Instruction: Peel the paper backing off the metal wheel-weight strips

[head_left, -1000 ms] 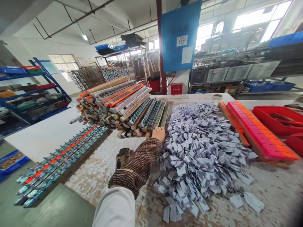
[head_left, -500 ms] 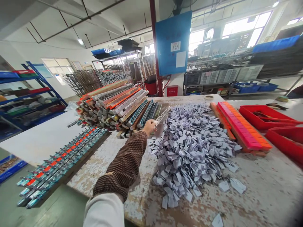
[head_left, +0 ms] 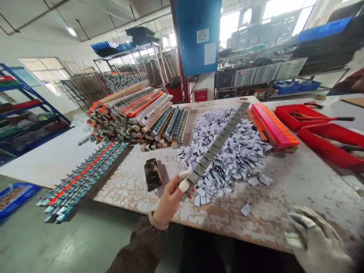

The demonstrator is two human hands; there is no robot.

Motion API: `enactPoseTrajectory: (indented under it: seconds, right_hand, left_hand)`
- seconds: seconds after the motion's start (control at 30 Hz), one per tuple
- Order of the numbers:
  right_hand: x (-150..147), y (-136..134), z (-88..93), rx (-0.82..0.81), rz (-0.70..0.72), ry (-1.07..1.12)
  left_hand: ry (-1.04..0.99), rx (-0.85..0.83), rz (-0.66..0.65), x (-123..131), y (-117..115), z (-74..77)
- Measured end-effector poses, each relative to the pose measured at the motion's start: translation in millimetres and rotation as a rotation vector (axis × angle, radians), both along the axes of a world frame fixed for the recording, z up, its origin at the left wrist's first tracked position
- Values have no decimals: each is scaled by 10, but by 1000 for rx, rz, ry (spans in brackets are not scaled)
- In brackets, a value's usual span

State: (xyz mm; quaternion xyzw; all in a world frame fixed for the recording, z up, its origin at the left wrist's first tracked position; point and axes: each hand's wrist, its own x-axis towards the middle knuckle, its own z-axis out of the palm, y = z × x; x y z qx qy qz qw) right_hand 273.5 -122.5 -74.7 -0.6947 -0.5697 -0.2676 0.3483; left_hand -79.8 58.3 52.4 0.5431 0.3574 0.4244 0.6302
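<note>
My left hand [head_left: 172, 195], with white covers on the fingertips, grips the near end of a long grey notched bar [head_left: 218, 140]. The bar slants up and away over a heap of small whitish pieces [head_left: 236, 161]. At the lower right, my right hand [head_left: 317, 237] wears a pale glove. Its fingers are loosely bent and apart, and I see nothing in them. On the table [head_left: 127, 187], left of my left hand, lies a phone [head_left: 152, 174] with its screen lit.
Many similar bars are stacked in a pile [head_left: 127, 117] at the back left. Teal-and-orange studded strips [head_left: 82, 178] jut past the table's edge. Pink and orange bars [head_left: 273, 125] lie right of the heap, beside a red tray [head_left: 298, 117] and a red bin [head_left: 332, 146] holding tools.
My left hand has drawn back from beside the stacked bars toward me, bringing the grey bar over the heap. The phone and my gloved right hand have come into view.
</note>
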Motion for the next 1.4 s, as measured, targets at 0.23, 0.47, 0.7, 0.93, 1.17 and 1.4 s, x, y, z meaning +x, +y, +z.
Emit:
enactPoseTrajectory:
  seconds: [0.23,0.47,0.7,0.93,1.17,1.4]
  right_hand:
    - [-307,-128,482,-46,194,-60]
    - [-267,-78,379,-330,462,-156]
    - [-128,127,366,-425,504,-116]
    - [15,460,764,-733,549,-71]
    - [-53,1110,1078,-1019,497,-201]
    - [-215,1369,1012,-1105,607,-299]
  left_hand:
    - [-4,-258,-285,164,-969,-597]
    - [173,-169,-383,333,-1209,-853]
    - [677,756,-102,188,-1181,-912]
    - [771,919,-67,290,-1159,-981]
    - [732,941,-12,634,-1179,-1100]
    - [699,854,49,731,-1221,-1183]
